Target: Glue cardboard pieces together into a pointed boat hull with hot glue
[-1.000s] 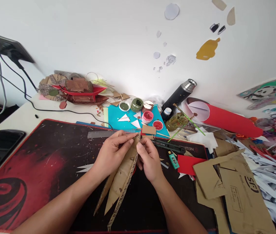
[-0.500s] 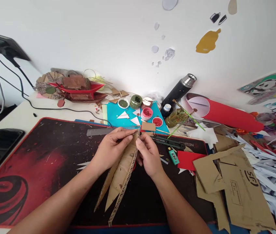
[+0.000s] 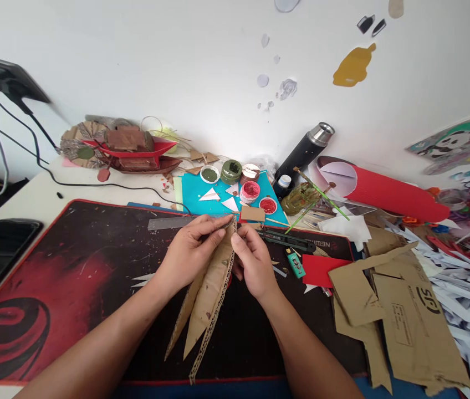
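Between my hands is a long, pointed cardboard piece [image 3: 209, 296] made of several strips joined at the far tip and spread apart at the near end. My left hand [image 3: 191, 249] pinches its far end from the left, thumb on the inner face and fingers near the tip. My right hand [image 3: 254, 263] grips the right strip, whose corrugated edge faces up, thumb on top and fingers partly hidden behind it. The near ends hang over the dark desk mat [image 3: 255, 343].
Beyond the hands, open paint jars [image 3: 231, 173] stand on blue paper [image 3: 191, 194]. A utility knife [image 3: 289, 242], a green lighter [image 3: 295, 264] and red paper [image 3: 325, 271] lie right, beside cardboard scraps [image 3: 409, 338]. Model boats [image 3: 135, 147] stand back left; a thermos [image 3: 304, 158] leans behind.
The near ends of the cardboard piece have shifted slightly to the right. Both hands keep nearly the same grip at the tip. The camera view has tilted down a little.
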A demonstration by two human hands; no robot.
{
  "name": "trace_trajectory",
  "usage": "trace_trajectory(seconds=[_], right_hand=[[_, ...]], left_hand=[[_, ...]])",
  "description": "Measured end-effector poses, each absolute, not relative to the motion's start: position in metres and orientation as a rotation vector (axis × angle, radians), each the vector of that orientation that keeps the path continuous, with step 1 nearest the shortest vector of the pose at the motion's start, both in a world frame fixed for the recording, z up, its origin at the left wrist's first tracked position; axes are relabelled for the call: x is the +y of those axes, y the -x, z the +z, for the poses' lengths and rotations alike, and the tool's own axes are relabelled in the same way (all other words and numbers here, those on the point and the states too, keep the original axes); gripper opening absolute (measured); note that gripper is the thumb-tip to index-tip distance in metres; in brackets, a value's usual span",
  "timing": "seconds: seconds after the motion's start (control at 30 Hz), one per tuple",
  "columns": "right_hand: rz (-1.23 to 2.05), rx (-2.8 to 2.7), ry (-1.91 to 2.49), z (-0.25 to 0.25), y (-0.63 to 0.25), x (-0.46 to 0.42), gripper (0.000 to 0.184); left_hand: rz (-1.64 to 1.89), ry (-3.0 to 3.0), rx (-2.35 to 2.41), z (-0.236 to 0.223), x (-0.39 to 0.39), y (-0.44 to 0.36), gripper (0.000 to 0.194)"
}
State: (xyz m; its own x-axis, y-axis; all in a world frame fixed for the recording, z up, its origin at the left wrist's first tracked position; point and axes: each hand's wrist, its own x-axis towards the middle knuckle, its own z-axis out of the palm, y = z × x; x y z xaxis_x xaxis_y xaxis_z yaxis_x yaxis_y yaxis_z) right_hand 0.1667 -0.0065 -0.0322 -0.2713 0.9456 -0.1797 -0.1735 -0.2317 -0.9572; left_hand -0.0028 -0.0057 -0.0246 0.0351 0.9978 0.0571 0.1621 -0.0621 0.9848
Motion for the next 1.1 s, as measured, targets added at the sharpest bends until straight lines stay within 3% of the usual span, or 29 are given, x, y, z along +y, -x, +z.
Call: trace_trajectory(seconds=[0.3, 0.47, 0.83, 1.1], right_hand=[[1.646, -1.113, 1.094, -0.0319, -0.1671, -0.0065, 0.052], [1.631, -1.121, 1.110, -0.0298, -0.1684, -0.0061, 0.053], [1.609, -1.086, 1.135, -0.0273, -0.1696, -0.0054, 0.057], [1.606, -1.087, 1.122, -0.0268, -0.1691, -0.0056, 0.054]], left_hand=[[1.121, -1.171, 1.274, -0.0223, -0.0051, 0.0025, 0.052], [1.185, -0.974, 1.161, -0.0233, -0.0027, 0.0002, 0.036], [1.173, -0.839, 1.181, -0.0285, -0.0010, -0.0024, 0.046], [1.172, -0.876, 1.210, -0.0267, -0.0026, -0.0013, 0.041]])
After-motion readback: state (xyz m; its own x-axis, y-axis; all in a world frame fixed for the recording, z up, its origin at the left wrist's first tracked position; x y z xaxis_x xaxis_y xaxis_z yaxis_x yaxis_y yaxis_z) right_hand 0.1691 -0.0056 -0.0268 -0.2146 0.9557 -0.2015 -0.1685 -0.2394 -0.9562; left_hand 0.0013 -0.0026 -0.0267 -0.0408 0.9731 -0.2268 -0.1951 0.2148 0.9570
